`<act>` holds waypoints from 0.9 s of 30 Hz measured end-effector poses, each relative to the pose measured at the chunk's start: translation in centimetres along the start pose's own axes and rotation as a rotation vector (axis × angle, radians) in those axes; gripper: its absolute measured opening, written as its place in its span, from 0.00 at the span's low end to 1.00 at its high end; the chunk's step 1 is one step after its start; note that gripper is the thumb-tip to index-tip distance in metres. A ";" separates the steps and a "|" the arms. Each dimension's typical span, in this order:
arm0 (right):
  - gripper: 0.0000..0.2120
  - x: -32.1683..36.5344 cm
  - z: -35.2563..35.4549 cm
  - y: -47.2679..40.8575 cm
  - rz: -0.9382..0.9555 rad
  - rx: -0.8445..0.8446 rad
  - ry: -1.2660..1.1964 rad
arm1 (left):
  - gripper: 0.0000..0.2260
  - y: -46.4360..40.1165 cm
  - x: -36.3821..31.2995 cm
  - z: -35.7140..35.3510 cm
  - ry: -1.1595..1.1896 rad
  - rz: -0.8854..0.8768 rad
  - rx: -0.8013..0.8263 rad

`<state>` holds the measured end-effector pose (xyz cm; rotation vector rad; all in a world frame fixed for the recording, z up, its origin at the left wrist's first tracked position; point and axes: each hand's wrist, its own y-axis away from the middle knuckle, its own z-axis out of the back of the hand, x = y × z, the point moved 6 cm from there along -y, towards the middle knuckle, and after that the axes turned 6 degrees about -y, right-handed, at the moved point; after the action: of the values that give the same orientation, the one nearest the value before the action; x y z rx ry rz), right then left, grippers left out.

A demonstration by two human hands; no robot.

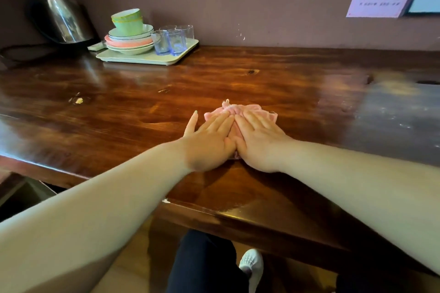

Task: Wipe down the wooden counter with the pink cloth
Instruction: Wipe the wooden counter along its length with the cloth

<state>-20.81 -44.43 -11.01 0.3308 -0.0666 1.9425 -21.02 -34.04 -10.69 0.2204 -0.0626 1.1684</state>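
Pressing flat with straight fingers, left hand [209,140] and right hand [258,140] pin the pink cloth [240,112] mid-counter [119,93]; wiping looks underway, the dull right stretch seemingly left.

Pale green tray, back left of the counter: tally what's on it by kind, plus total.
Clear bluish glass tumblers: 4
Shallow stacked bowls (white with dark rim, pink, pale green): at least 3; exact count unclear
Light green cups stacked on the bowls: 2, it seems
Total on the pale green rectangular tray: about 9
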 end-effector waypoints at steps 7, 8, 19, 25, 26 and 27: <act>0.40 -0.5 -1.2 4.2 0.084 -0.087 0.006 | 0.29 3.3 -3.0 -0.6 -0.123 -0.258 -0.268; 0.40 -0.9 -1.1 4.1 0.062 -0.068 -0.002 | 0.31 3.0 -3.0 -0.7 -0.176 -0.275 -0.240; 0.38 -2.3 -1.0 4.8 0.073 -0.097 -0.027 | 0.27 1.9 -4.3 -0.7 -0.115 -0.245 -0.316; 0.30 -4.1 1.0 2.0 -0.023 -0.041 -0.043 | 0.26 -2.8 -3.6 0.4 0.077 -0.012 -0.014; 0.30 -4.1 1.3 1.7 -0.017 -0.050 -0.045 | 0.26 -3.4 -3.6 0.6 0.091 0.010 0.009; 0.30 -4.0 1.3 2.2 -0.001 -0.059 -0.047 | 0.26 -3.1 -3.8 0.7 0.121 0.010 0.002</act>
<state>-21.16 -49.11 -10.59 0.3375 -0.1546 1.9279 -19.60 -38.79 -11.03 0.1513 0.0437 1.1897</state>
